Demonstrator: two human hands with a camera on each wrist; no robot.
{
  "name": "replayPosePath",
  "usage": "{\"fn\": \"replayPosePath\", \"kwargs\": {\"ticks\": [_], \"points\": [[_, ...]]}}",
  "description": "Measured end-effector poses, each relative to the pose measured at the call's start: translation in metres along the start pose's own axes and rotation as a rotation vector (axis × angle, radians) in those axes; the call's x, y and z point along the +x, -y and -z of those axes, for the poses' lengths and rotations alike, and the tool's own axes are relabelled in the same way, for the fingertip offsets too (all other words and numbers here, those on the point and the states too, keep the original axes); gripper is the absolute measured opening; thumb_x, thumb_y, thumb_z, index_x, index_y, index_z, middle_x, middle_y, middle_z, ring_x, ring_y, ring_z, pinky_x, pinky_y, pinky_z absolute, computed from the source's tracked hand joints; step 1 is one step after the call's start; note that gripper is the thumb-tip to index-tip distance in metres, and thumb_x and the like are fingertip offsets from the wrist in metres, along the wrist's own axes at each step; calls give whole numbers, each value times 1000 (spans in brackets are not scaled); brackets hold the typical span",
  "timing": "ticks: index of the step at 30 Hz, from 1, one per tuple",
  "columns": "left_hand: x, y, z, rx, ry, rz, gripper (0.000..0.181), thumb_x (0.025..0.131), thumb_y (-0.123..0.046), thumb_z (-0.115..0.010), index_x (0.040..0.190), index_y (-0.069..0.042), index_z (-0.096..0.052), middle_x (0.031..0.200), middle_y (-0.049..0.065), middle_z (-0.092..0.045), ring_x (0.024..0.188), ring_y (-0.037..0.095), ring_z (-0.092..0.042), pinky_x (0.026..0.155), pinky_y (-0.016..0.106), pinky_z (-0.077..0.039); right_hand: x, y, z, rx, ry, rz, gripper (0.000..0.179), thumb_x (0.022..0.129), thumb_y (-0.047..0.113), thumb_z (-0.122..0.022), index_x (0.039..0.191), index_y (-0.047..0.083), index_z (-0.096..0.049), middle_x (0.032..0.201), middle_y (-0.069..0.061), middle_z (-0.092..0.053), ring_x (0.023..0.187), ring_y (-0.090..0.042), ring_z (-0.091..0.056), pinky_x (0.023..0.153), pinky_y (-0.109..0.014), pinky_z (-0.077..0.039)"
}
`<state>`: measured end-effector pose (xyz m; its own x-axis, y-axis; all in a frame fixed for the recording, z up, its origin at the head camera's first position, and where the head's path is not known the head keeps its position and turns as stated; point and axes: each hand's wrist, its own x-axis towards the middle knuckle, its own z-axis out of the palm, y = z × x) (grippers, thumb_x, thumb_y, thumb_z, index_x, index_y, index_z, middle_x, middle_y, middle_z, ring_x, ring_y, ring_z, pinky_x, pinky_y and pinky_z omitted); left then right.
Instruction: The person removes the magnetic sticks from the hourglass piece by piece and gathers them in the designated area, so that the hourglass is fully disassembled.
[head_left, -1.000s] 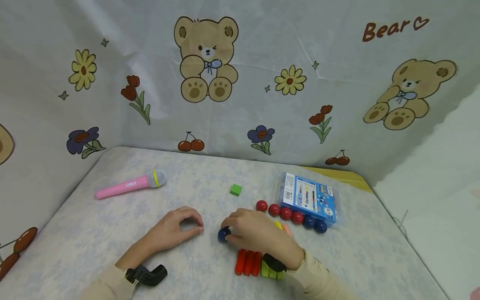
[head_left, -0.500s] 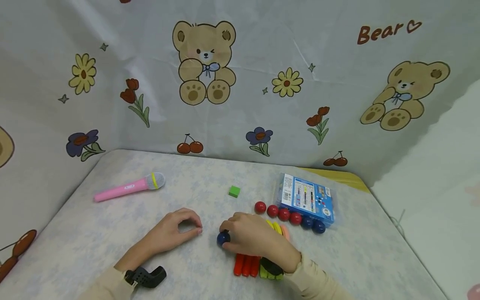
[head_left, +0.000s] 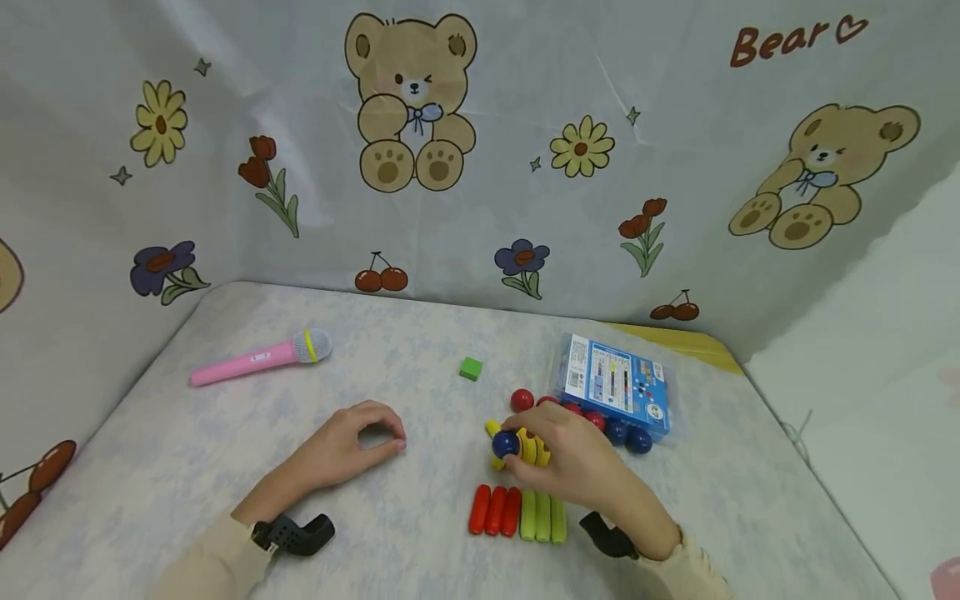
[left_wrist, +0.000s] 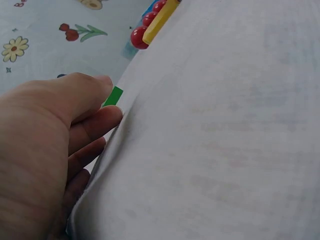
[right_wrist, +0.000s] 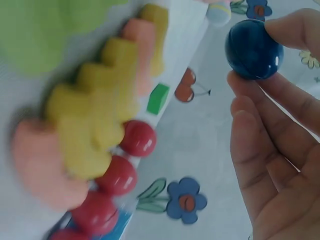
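Note:
My right hand (head_left: 573, 454) pinches a shiny dark blue ball (right_wrist: 254, 49) between thumb and fingers, lifted over the table. In the head view, yellow sticks (head_left: 532, 450) lie partly hidden behind that hand. The right wrist view also shows salmon-pink sticks (right_wrist: 42, 160) among them. Just below lie red sticks (head_left: 495, 511) and light green sticks (head_left: 543, 517), side by side. My left hand (head_left: 348, 446) rests on the table to the left, its fingers loosely curved and holding nothing.
A clear box with a blue-and-white label (head_left: 618, 383) lies at the back right. Red balls (head_left: 522, 400) and blue balls (head_left: 638, 440) line its front. A green block (head_left: 471, 368) sits mid-table. A pink toy microphone (head_left: 258, 360) lies back left, before a bear-printed cloth.
My right hand has moved right and up with the blue ball, from beside the sticks to over the yellow ones. The red and green sticks are now uncovered. My left hand stays put.

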<state>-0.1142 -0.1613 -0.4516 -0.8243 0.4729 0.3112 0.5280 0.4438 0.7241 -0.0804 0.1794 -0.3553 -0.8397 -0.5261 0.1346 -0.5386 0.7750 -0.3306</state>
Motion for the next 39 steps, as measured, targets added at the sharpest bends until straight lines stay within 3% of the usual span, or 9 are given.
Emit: {"fn": "replayPosePath", "kwargs": {"ticks": [7, 14, 21, 27, 32, 39], "points": [[3, -1, 2, -5, 1, -2, 16, 91, -25, -81, 98, -34, -69, 103, -20, -66, 100, 3, -62, 89, 30, -54, -35, -25, 11, 15, -147, -85, 32, 83, 26, -88, 112, 23, -73, 98, 12, -67, 84, -10, -58, 65, -22, -54], [1, -3, 1, -21, 7, 38, 13, 93, -26, -80, 98, -33, -70, 105, -19, -67, 102, 3, -63, 91, 30, -54, -69, -41, 16, -1, -258, -249, 37, 83, 19, -88, 117, 16, -72, 101, 5, -68, 88, -15, -57, 66, -23, -54], [2, -3, -3, -12, 4, 45, 11, 95, -26, -78, 99, -33, -71, 106, -19, -67, 104, 4, -63, 93, 31, -54, -91, -72, 23, -31, -376, -279, 40, 80, 13, -89, 117, 13, -72, 101, -1, -69, 88, -20, -58, 63, -23, -54], [0, 0, -5, 6, -15, 60, 8, 97, -28, -75, 101, -33, -71, 108, -17, -68, 106, 4, -64, 95, 32, -54, -104, -104, 22, -53, -400, -329, 40, 82, 12, -87, 117, 8, -69, 102, -6, -69, 85, -21, -60, 62, -25, -55], [-1, 1, -6, 17, -24, 70, 6, 98, -28, -74, 101, -32, -71, 108, -17, -68, 106, 4, -64, 95, 33, -54, -113, -129, 24, -72, -353, -407, 39, 83, 13, -85, 118, 6, -66, 102, -9, -70, 82, -22, -63, 60, -24, -52], [2, -1, -5, 20, -22, 63, 7, 97, -26, -74, 101, -32, -72, 108, -17, -68, 106, 5, -65, 94, 32, -54, -123, -150, 18, -73, -325, -393, 43, 80, 6, -85, 118, 3, -65, 105, -13, -69, 84, -26, -68, 62, -30, -58]]}}
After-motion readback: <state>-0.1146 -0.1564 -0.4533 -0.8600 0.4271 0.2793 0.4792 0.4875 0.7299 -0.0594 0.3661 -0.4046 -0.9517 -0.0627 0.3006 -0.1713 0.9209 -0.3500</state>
